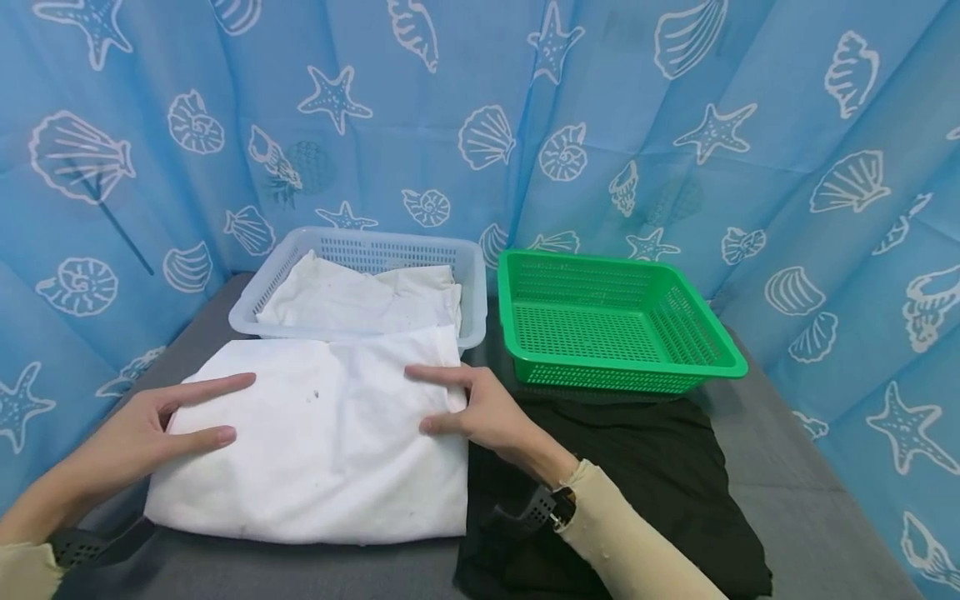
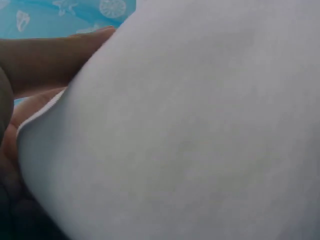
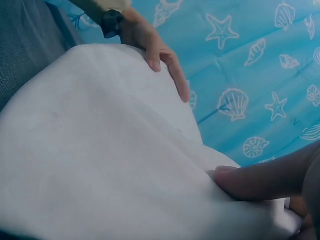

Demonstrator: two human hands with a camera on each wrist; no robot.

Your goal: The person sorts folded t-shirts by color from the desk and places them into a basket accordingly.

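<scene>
A folded white cloth (image 1: 315, 467), perhaps a garment, spreads between my two hands in the head view, its far edge overlapping the front rim of a white basket (image 1: 251, 321). My left hand (image 1: 146, 425) grips its left side, thumb and index finger on top and the other fingers underneath. On the opposite side, my right hand (image 1: 495, 417) holds the edge the same way, its thumb (image 3: 245, 181) pressing the fabric in the right wrist view. The cloth (image 2: 175, 125) fills most of the left wrist view. Inside the white basket lies another white cloth (image 1: 360, 300).
An empty green basket (image 1: 630, 368) stands right of the white one. Black fabric (image 1: 652, 475) lies in front of it, partly under my right forearm. Everything rests on a grey-covered surface (image 1: 795, 517). A blue shell-patterned curtain (image 1: 420, 92) hangs behind and along the sides.
</scene>
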